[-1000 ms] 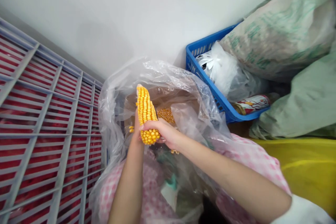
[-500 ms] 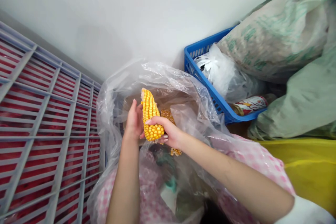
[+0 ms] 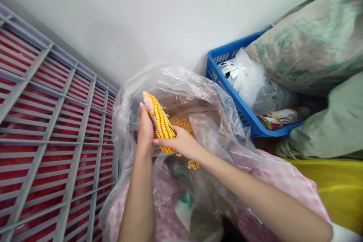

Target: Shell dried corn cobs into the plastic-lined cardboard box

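Note:
Both hands hold one yellow corn cob [image 3: 160,119] above a clear plastic bag [image 3: 176,77]. My left hand [image 3: 145,125] cups the cob along its left side, where a strip of it is bare of kernels. My right hand [image 3: 181,140] is wrapped round the lower right part, its thumb across the kernels near the bottom end. A thin dark thing shows beside the right fingers, too small to name. Under the hands, loose corn kernels [image 3: 184,124] lie inside the bag, and a small cluster of kernels [image 3: 193,165] rests nearer to me.
On the left stands a grey slatted crate [image 3: 61,100] with red behind its bars. A blue basket [image 3: 235,92] at right holds a white plastic bag [image 3: 251,73] and a can [image 3: 283,117]. Large sacks [image 3: 309,45] lean over it. Pink checked cloth [image 3: 283,181] lies below.
The cob has turned and tilted to the left, and its bare strip now shows. My right hand has moved round its lower end. The whole view has shifted slightly.

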Tool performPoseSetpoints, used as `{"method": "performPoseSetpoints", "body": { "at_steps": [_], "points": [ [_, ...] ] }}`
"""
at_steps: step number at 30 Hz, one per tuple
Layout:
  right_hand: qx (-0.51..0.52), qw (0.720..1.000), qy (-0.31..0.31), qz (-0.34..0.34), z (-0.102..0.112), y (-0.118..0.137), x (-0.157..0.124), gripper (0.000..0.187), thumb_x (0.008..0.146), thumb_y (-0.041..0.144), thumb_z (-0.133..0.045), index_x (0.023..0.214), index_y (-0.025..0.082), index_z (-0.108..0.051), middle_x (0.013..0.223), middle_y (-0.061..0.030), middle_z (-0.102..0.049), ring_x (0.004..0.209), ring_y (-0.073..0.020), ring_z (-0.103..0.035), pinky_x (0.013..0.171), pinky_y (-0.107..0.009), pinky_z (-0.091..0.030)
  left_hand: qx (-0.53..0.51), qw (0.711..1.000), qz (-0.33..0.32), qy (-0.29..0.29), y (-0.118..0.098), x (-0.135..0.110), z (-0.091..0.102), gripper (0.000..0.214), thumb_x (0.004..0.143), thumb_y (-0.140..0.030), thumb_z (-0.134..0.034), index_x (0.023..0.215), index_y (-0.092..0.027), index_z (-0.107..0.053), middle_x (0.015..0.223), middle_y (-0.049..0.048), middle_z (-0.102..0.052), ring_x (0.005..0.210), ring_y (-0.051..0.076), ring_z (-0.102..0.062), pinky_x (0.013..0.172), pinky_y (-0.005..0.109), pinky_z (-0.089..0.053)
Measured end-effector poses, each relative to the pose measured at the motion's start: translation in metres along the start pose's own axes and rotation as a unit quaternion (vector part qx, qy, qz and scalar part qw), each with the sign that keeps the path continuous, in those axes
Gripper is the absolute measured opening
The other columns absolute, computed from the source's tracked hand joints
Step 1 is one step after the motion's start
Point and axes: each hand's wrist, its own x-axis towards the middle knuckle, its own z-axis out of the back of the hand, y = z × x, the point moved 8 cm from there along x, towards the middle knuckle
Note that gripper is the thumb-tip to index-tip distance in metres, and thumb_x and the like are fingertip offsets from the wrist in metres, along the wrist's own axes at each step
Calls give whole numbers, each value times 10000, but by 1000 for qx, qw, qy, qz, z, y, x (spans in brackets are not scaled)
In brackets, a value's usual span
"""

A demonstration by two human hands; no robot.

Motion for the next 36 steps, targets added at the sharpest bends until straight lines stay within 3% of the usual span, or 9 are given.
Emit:
{"method": "performPoseSetpoints", "body": {
  "at_steps": [3,6,12,16,19,27,30,32,36],
  "points": [
    [-151,985,-86,-18,11,-2,-4,525,582,604,-609,908,193,-579,796,-54,-622,720,-194,-566,600,-269,-372,30,999,13,0,2,-3,-3,566,762,-648,-331,793,-153,-605,588,62,-629,655,184,-641,546,241,-495],
    [-179,979,-97,-22,10,-3,-6,520,574,595,-614,885,180,-569,779,-64,-617,697,-194,-564,580,-263,-357,81,996,-25,-26,-1,-4,2,546,707,-655,-436,783,-145,-618,558,61,-625,633,197,-640,525,246,-494],
    [20,999,-49,-10,0,-5,-5,412,592,525,-640,809,180,-587,764,-16,-614,670,-141,-550,558,-228,-368,119,990,-58,-42,-2,1,10,579,742,-650,-371,756,-139,-643,590,75,-648,658,198,-646,535,237,-487],
    [191,980,-40,-39,-4,-11,-2,416,622,478,-634,893,164,-605,848,-34,-626,724,-130,-563,621,-231,-422,94,995,-19,-41,9,10,11,587,784,-631,-295,805,-157,-640,678,70,-667,683,179,-647,568,237,-486],
    [238,967,-68,-60,-1,-18,-1,450,629,477,-630,941,153,-607,901,-56,-629,783,-144,-578,682,-252,-447,107,994,21,-26,17,12,9,624,783,-645,-266,836,-145,-636,755,90,-672,700,183,-644,582,253,-487],
    [157,984,-86,-5,2,-10,0,443,665,468,-608,1005,185,-589,922,-42,-634,841,-167,-586,732,-281,-455,87,979,86,161,20,-14,-25,436,720,-507,-556,918,-124,-623,701,68,-664,709,189,-642,632,254,-495],
    [89,994,-61,30,4,-1,2,439,682,517,-575,979,195,-599,895,-37,-639,807,-171,-589,701,-276,-447,47,982,92,155,17,-16,-26,361,758,-413,-554,962,-118,-592,706,55,-664,671,168,-642,636,252,-503],
    [39,998,-48,31,8,3,4,447,681,585,-535,843,178,-628,779,-33,-638,711,-163,-583,636,-265,-429,10,983,114,145,17,-15,-26,355,800,-416,-486,937,-106,-592,710,64,-662,669,165,-642,639,256,-511],
    [-10,991,-132,2,41,9,8,562,678,685,-431,577,153,-581,577,-29,-571,575,-137,-527,579,-262,-381,-63,985,113,115,13,-11,-21,366,853,-422,-372,883,-131,-592,722,50,-659,659,144,-640,649,256,-524]
  ]
}}
